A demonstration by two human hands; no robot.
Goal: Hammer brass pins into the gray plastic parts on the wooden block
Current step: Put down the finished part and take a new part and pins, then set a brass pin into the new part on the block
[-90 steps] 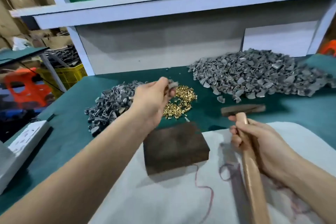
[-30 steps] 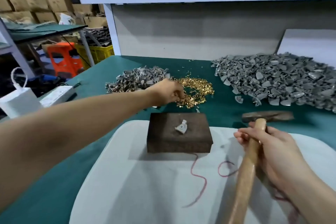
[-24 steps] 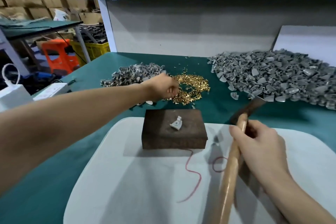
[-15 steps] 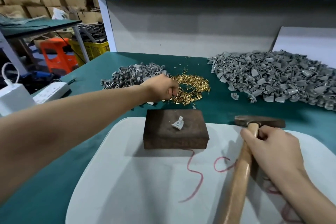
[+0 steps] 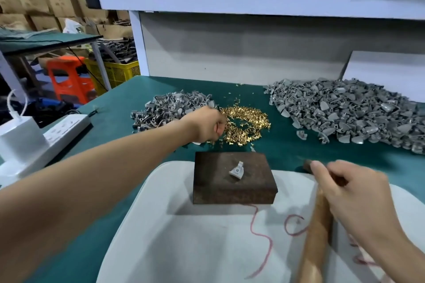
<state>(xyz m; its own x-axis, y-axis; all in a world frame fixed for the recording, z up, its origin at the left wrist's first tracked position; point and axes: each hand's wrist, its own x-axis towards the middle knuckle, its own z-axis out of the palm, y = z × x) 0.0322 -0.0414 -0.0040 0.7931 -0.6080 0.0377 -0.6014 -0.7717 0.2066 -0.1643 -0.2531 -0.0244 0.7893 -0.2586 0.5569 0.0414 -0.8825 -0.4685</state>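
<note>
The bench [image 5: 142, 92] runs wide under me, with a big gray heap [image 5: 349, 110] to the right and a smaller heap [image 5: 170, 107] to the left. Nearer sits the white pad [image 5: 184, 236], and on its far edge the block [image 5: 232, 179]. My right hand [image 5: 351, 193] is wrapped around the hammer [image 5: 315, 232], handle pointing back toward me, head just right of the block. My left hand [image 5: 207, 126] reaches beyond the block, fingers curled at the near-left edge of the pins [image 5: 246, 122]; whether they grip one I cannot tell. The one part [image 5: 237, 170] lies mid-block, between both hands, so I judge the pin must come back toward me to reach it.
</note>
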